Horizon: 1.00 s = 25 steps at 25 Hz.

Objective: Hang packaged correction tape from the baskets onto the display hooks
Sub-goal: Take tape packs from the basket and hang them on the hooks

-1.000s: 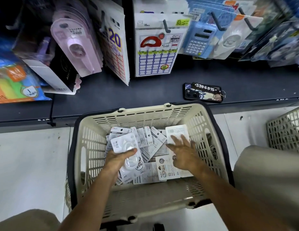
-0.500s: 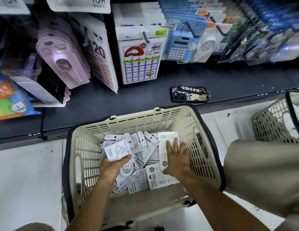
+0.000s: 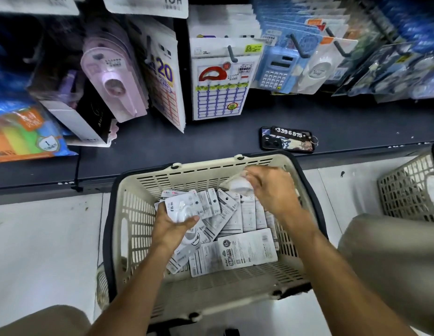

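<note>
Right hand (image 3: 271, 187) was motion-blurred — the white pack (image 3: 237, 184) it held unreadable. Left hand (image 3: 172, 226) covered part of its pack (image 3: 186, 207). Second basket (image 3: 409, 187) was cut by the right edge. Pack print too small to read.

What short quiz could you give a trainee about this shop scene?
1. True or false: the phone lies inside the basket.
2. What does the left hand hold?
A. a calculator
B. a stack of correction tape packs
C. nothing
3. Fill in: the right hand lifts a blurred white pack near the basket's ___ rim.

Key
1. False: it lies on the dark shelf behind the basket.
2. B: the stack of packs, thumb on top.
3. Far, the side toward the shelf.
</note>
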Available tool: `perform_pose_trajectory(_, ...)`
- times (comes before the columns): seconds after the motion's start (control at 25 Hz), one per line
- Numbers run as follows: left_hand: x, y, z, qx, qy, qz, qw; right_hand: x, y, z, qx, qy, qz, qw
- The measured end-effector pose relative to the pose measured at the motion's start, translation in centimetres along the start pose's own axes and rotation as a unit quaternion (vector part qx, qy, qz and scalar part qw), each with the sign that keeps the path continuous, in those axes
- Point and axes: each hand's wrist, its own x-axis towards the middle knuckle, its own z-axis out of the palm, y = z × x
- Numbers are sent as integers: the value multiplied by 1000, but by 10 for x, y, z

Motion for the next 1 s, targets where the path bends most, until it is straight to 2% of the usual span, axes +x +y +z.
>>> perform_pose_trajectory(0.04,0,2,2,-1,-12,3,1000,9,0,-19,87,-48,-1,995)
perform_pose_trajectory(0.08,-1,3,3,-1,-23,-1,1000,15,-2,-32,161,-142,-8,977)
perform_pose_trajectory(0.16,-4,4,3,-19,-66,-20,997,16,-13,-31,228,-296,-9,928)
perform_pose_trajectory(0.2,-6,4,4,-49,-112,-44,991,13,-20,-18,236,-318,-4,918)
perform_pose_trajectory(0.28,-10,2,5,-79,-225,-100,966,5,-35,21,233,-272,-5,933)
perform_pose_trajectory(0.32,-12,1,6,-33,-257,-111,959,0,-42,43,256,-240,-11,936)
perform_pose_trajectory(0.36,-13,1,8,18,-258,-104,960,-4,-45,61,296,-197,-3,935)
perform_pose_trajectory(0.44,-13,-5,10,69,-206,-89,972,-12,-34,86,346,-96,72,930)
perform_pose_trajectory(0.48,-12,-8,10,60,-171,-91,979,-16,-19,94,285,-72,100,950)
perform_pose_trajectory(0.52,-10,-10,8,52,-131,-93,986,-22,-2,98,145,-100,94,980)
perform_pose_trajectory(0.56,-6,-14,5,49,-89,-99,990,-31,13,101,-8,-172,73,982)
perform_pose_trajectory(0.6,-1,-18,1,45,-52,-112,991,-40,24,104,-125,-248,56,959)
perform_pose_trajectory(0.68,6,-27,-2,40,-23,-128,991,-54,33,108,-229,-323,45,917)
perform_pose_trajectory(0.76,9,-34,0,62,-2,-124,990,-51,26,99,-204,-356,52,910)
perform_pose_trajectory(0.88,6,-35,2,113,13,-106,988,-31,18,68,22,-373,132,918)
perform_pose_trajectory(0.92,5,-35,3,109,13,-104,989,-27,10,59,94,-344,155,921)
perform_pose_trajectory(1.0,4,-31,7,73,18,-91,993,-30,-19,53,130,-235,175,947)
